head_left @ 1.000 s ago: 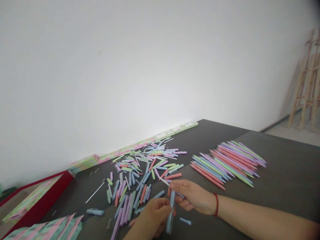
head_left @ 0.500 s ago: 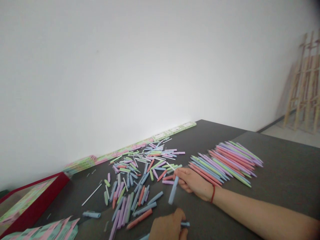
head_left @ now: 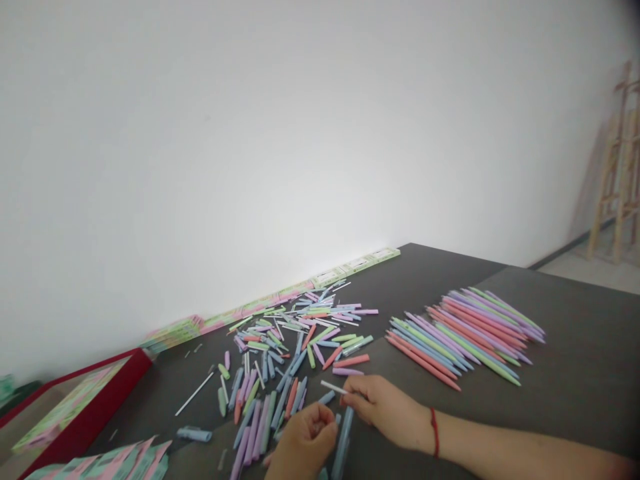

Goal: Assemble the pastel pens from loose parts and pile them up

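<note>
My right hand (head_left: 387, 408) pinches a thin white pen refill (head_left: 332, 387), which points left from the fingertips. Just left of it, my left hand (head_left: 306, 441) has its fingers curled in; what they hold, if anything, is hidden. A blue pen barrel (head_left: 342, 445) lies between the two hands, slightly smeared, and I cannot tell whether a hand touches it. Loose pen barrels and caps (head_left: 258, 421) in blue, purple, green and red surround the left hand. Beyond both hands spreads a heap of pen parts and white refills (head_left: 300, 320).
Assembled-looking coloured pens (head_left: 460, 333) lie in rows on the dark table (head_left: 575, 373) at right. A red box (head_left: 107, 400) stands at left, near pink-and-green packets (head_left: 120, 460). Flat printed boxes (head_left: 280, 293) line the wall. Wooden easels (head_left: 620, 167) stand beyond.
My right hand has come nearer with the white refill; the blue barrel beneath it is now lower, between the hands. My left hand has risen into fuller view. The camera view has shifted slightly left.
</note>
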Motion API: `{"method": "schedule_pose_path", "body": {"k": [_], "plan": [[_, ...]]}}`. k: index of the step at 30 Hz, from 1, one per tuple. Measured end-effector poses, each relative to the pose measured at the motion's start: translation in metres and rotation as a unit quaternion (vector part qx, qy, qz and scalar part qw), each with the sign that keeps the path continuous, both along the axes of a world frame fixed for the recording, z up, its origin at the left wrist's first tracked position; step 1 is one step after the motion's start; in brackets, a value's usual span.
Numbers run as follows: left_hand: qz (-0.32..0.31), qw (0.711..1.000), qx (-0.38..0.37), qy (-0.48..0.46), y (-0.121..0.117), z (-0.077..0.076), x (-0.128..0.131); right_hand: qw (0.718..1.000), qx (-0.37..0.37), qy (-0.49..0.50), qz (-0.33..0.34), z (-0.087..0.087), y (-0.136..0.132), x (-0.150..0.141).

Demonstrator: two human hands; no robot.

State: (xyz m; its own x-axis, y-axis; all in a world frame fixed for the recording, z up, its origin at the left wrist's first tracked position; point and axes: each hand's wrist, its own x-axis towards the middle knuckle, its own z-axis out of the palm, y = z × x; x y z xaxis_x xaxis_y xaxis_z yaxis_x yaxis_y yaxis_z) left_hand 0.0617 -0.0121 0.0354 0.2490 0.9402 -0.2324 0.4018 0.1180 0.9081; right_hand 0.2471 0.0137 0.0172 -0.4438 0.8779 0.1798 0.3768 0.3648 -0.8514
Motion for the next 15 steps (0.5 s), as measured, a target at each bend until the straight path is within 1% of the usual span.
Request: {"method": "schedule_pose_path", "body": {"k": [2,3,5,7,8,10,13,15], "plan": [[-0.003,0.998,0.037,0.054,0.001,-0.005,0.002,1.000,-0.013,0.018,0.004,0.002,-0.003,-0.001],[-0.001,0.995,0.059,0.075,0.002,-0.007,0.003,0.999,-0.033,0.040,0.011,0.003,-0.004,-0.002],[0.008,0.989,0.103,0.108,0.002,-0.011,0.004,0.990,-0.098,0.100,0.034,0.005,-0.009,-0.006],[0.012,0.982,0.134,0.134,0.002,-0.013,0.006,0.971,-0.171,0.158,0.058,0.006,-0.014,-0.013],[0.010,0.979,0.144,0.144,0.001,-0.013,0.008,0.964,-0.191,0.175,0.063,0.006,-0.017,-0.016],[0.000,0.976,0.151,0.157,-0.001,-0.012,0.011,0.963,-0.192,0.182,0.053,0.005,-0.019,-0.020],[-0.008,0.974,0.155,0.163,-0.005,-0.009,0.013,0.978,-0.148,0.148,0.015,0.008,-0.019,-0.021],[-0.006,0.975,0.150,0.165,-0.008,-0.008,0.011,0.982,-0.121,0.144,-0.001,0.013,-0.018,-0.018]]}}
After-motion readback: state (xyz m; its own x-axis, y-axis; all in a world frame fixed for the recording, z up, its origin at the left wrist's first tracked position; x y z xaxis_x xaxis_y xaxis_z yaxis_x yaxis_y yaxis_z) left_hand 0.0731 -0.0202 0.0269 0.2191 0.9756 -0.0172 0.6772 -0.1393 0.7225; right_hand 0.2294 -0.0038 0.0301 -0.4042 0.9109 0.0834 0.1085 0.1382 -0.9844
